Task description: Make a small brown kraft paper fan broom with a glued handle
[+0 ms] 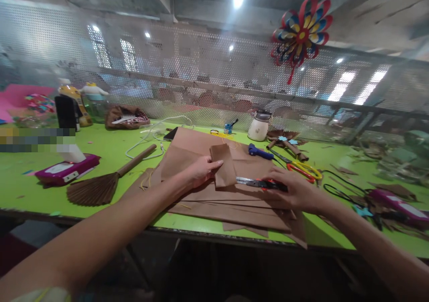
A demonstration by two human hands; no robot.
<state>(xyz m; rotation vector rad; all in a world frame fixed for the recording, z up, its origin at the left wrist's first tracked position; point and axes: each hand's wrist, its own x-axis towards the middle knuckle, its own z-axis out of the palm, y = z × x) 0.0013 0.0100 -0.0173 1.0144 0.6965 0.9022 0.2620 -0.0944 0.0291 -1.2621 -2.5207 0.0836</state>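
A folded piece of brown paper (224,168) is pinched between the thumb and fingers of my left hand (205,170). My right hand (291,186) is wrapped round a utility knife (264,184) with a dark and orange handle. Its long blade (244,182) points left and meets the right edge of the folded paper; I cannot tell how far it reaches between the layers. Beneath both hands lies a stack of large brown paper sheets (201,208). A blue glue gun (260,152) rests on the stack's far right part.
Left on the green table (140,212) lie a pleated brown paper broom shape (97,188) and a purple box (69,170). Scissors with yellow and orange handles (306,170), cables and paper scraps lie right. A white jar (258,125) stands behind, before a perforated metal screen (201,74).
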